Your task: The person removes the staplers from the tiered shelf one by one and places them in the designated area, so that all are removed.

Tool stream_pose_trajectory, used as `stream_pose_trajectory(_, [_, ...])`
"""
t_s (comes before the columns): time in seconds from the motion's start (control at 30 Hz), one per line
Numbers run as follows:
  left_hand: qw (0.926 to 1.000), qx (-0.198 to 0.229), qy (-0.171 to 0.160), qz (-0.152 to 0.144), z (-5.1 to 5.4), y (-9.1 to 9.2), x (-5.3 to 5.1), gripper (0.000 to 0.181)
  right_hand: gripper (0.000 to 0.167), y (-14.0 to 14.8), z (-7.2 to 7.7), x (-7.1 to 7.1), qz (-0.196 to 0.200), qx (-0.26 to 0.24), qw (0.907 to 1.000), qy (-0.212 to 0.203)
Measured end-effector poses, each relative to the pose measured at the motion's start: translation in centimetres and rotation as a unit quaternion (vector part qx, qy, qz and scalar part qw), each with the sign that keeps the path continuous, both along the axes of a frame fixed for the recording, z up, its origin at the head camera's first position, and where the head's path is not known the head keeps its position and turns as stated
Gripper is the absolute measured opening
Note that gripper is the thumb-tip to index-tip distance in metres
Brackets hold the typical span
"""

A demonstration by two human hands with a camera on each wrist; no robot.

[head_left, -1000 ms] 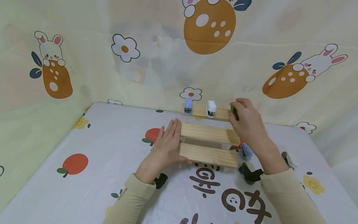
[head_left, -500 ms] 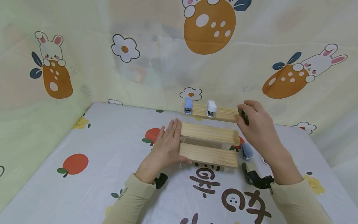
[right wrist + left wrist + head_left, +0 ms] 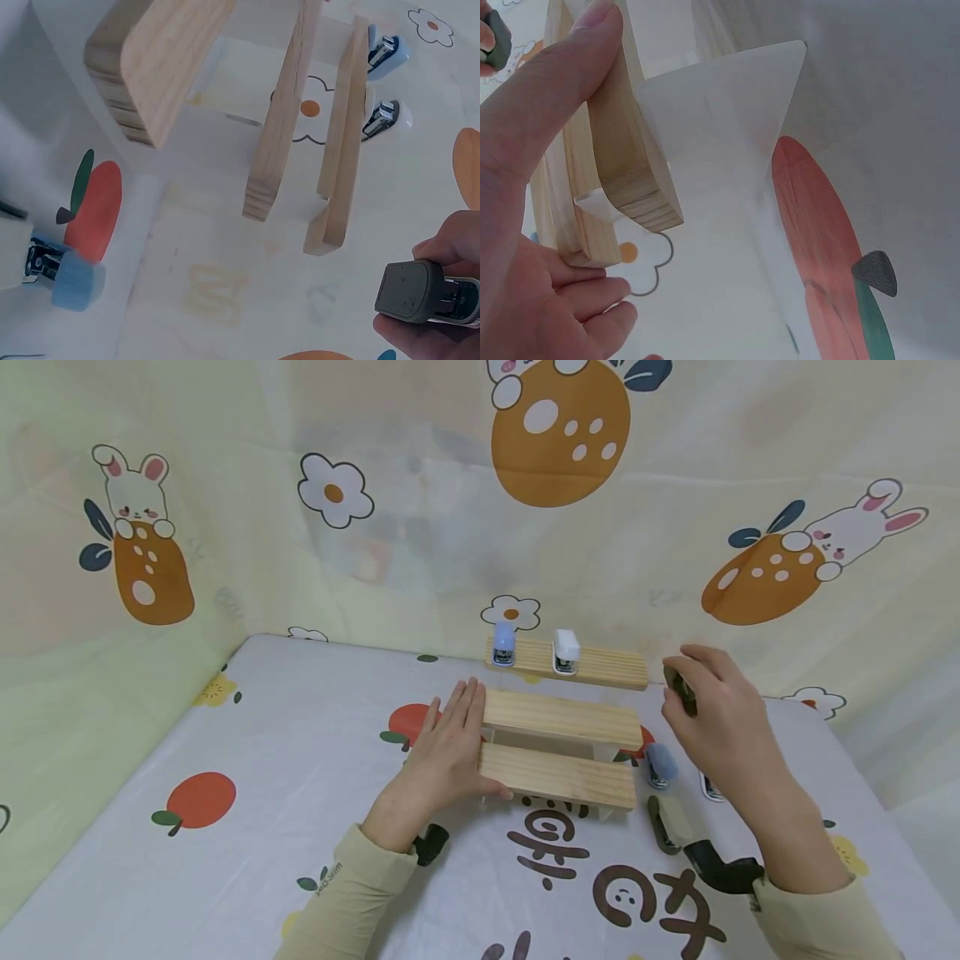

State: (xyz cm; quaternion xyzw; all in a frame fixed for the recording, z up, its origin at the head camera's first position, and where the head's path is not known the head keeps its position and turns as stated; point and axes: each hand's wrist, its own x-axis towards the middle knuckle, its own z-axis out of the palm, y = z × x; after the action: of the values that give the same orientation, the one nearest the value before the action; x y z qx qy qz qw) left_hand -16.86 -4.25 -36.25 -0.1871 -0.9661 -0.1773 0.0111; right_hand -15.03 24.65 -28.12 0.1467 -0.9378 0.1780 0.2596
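A stepped rack with three pale wooden boards (image 3: pixel 558 775) on whitish translucent supports stands mid-table. My left hand (image 3: pixel 444 753) rests against its left ends, fingers straight, thumb on the front board. On the rear, highest board (image 3: pixel 611 666) stand a blue mini stapler (image 3: pixel 504 645) and a white mini stapler (image 3: pixel 566 652). To the right of that board, my right hand (image 3: pixel 723 722) pinches a dark green-grey stapler (image 3: pixel 412 292), held apart from the wood. The middle board (image 3: pixel 562 717) and front board carry nothing.
Right of the rack, a blue stapler (image 3: pixel 661 766) and a dark green-and-beige stapler (image 3: pixel 670 823) rest on the table. Another white-edged item (image 3: pixel 711 787) is mostly hidden by my right forearm. Patterned cloth (image 3: pixel 420 568) walls the back, and a printed cloth (image 3: pixel 300 777) covers the table.
My right hand has moved right and toward me with the dark stapler, leaving the rear board's right end uncovered. The left hand and rack stay in place.
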Motion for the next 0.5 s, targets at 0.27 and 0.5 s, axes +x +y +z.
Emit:
stream_pose_trajectory(0.27, [1.0000, -0.003, 0.002, 0.001, 0.0, 0.0, 0.0, 0.144, 0.031, 0.8, -0.5, 1.2, -0.009, 0.007, 0.9999, 0.005])
stream_pose_trajectory(0.5, [1.0000, -0.004, 0.000, 0.002, -0.1, 0.0, -0.1, 0.145, 0.033, 1.7, -1.1, 2.2, -0.024, 0.009, 0.9996, -0.009])
